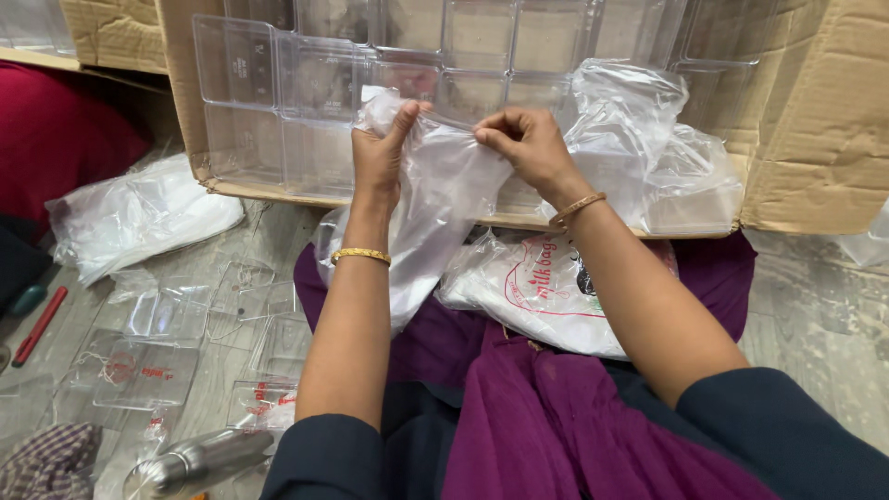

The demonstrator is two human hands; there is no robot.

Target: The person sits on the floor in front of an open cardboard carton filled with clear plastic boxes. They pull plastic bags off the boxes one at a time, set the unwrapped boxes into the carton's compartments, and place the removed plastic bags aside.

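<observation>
A thin clear plastic bag is pinched at its mouth by left hand and right hand; it appears empty, while bagged clear plastic boxes lie on the floor.

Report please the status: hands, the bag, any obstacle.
Left hand and right hand both pinch clear plastic bag at its top. Cardboard box of clear trays close behind.

Your bangles are gold, your skirt purple, sleeves navy. The bag you hold is clear; the carton brown; the cloth checked.
</observation>
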